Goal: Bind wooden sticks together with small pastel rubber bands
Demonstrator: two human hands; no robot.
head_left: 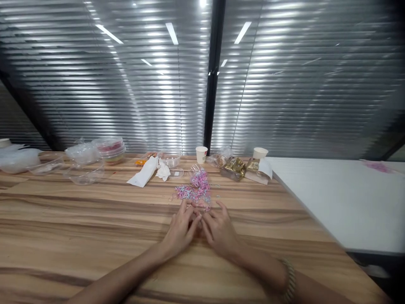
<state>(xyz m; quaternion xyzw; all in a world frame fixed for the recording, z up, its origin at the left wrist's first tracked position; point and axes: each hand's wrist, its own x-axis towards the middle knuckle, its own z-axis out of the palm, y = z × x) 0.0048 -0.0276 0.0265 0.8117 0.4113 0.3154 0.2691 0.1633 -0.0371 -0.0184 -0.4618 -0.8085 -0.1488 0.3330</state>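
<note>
My left hand and my right hand meet over the wooden table, thumbs and fingertips almost touching. Both are closed in a pinch, and whatever lies between the fingertips is too small to make out. Just beyond them spreads a loose pile of small pink, purple and light blue pieces. At the back of the pile a clear plastic container lies tipped, with more of these pieces at its mouth. A few single pieces are scattered beside the pile.
Behind the pile stand a paper cup, a gold wrapper and another paper cup. White napkins and a crumpled tissue lie left of it. Clear containers and stacked lidded tubs fill the back left. A white surface adjoins at right.
</note>
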